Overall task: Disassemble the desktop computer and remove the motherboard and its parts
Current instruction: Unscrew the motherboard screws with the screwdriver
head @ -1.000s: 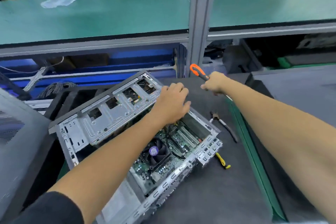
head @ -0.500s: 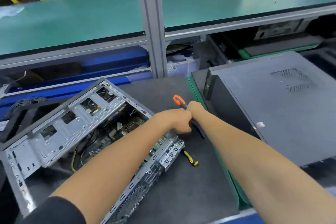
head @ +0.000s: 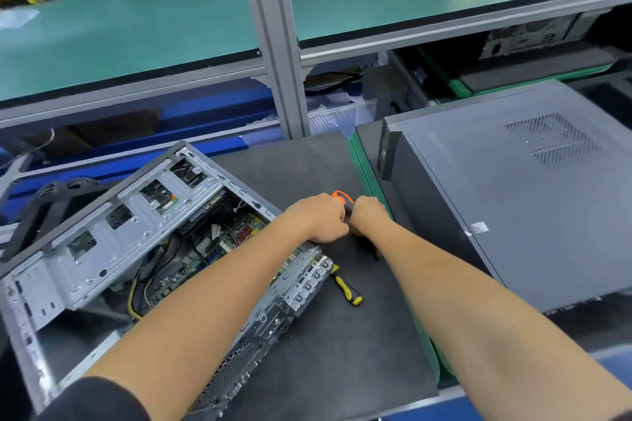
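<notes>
Centrally, both hands meet at the right-hand edge of the open computer case point(head: 143, 249), which lies on its side on the dark mat of the counter point(head: 307, 352). The right hand point(head: 367, 215) is curled around the black-and-orange handle of a tool point(head: 342, 198), whose orange end juts up and away between the two hands; the working end is hidden below the fists, so its type cannot be told. The left hand point(head: 321, 219) is curled with knuckles up, pressed against the right; whether its grip closes on the tool or merely rests at the case rim cannot be told. The motherboard point(head: 205, 249) lies inside the case, to the left of and nearer the wearer than both grips, its flat face upward. The left hand sits directly beside the case wall and is the nearer to the board. A yellow-handled screwdriver point(head: 346, 287) lies on the mat just beside the case corner. A second, closed computer point(head: 513, 208) stands well apart to the right.
</notes>
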`<state>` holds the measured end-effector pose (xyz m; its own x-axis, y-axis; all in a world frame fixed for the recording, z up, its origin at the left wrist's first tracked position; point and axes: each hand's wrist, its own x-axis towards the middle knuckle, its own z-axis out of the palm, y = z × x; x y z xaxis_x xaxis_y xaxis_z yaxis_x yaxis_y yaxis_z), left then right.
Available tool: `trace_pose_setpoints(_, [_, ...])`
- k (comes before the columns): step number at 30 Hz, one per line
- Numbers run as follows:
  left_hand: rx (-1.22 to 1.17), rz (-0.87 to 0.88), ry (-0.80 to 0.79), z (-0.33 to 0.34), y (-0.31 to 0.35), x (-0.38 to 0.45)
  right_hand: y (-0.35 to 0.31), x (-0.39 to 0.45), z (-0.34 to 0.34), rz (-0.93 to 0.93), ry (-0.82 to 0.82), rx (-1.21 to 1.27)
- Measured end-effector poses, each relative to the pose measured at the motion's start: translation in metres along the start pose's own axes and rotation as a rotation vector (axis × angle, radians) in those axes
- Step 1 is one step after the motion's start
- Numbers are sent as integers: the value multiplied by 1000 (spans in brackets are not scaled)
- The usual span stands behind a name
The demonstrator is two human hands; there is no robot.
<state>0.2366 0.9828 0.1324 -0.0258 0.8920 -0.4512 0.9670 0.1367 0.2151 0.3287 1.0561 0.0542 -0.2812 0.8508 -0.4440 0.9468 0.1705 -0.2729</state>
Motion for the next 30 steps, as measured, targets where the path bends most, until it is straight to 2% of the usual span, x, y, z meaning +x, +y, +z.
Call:
trace_pose_setpoints(5, [-9, -7, 87, 3, -2, 0, 12, -6, -16, 118, 58, -61])
trace_pose_setpoints(7, [-3, -5, 131, 4, -2, -1, 10, -6, -20, 118, 27, -77])
trace_pose_setpoints(11, [-12, 4, 257, 1, -3, -7, -17, -19, -29, 84, -143, 70])
trace_pose_setpoints(13, [-22, -11, 304, -3, -8, -12, -31, -26, -20, 41, -276, 73])
trace_pose_setpoints(15, [-41, -24, 347, -7, -18, -19, -40, -24, -4, -44, -340, 75])
trace_pose_setpoints(17, [-62, -24, 392, -9, -31, -27, -49, -26, 9, 23, -365, 47])
trace_pose_setpoints(20, [-80, 31, 391, -9, -48, -40, -46, -29, 24, 48, -254, 258])
trace_pose_setpoints(22, [-92, 55, 331, -8, -55, -46, -46, -28, 28, 20, -183, 295])
trace_pose_setpoints(28, [-60, 132, 267, -2, -66, -51, -36, -25, 19, -17, -109, 137])
trace_pose_setpoints(30, [-37, 157, 263, -2, -69, -50, -32, -26, 7, 0, -154, -5])
